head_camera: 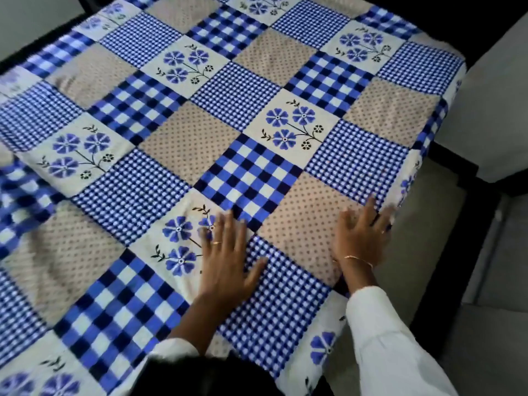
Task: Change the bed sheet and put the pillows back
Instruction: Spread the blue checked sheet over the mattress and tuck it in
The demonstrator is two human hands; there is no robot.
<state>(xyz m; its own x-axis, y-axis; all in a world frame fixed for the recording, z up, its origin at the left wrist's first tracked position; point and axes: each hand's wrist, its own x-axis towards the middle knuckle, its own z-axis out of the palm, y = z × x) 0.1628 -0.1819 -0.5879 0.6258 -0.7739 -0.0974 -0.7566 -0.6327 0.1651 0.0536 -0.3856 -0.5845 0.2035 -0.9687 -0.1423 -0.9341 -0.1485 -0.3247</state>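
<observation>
On the blue-and-beige patchwork cotton bed sheet, our left hand and right hand press flat, open-fingered, gripping nothing; we judge smoothing is underway, with pillows, unseen, next.

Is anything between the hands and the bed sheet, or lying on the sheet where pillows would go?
Nothing visible. The left hand and right hand lie flat on the bed sheet, fingers spread. No object lies on the visible sheet, and no pillows are in view.
</observation>
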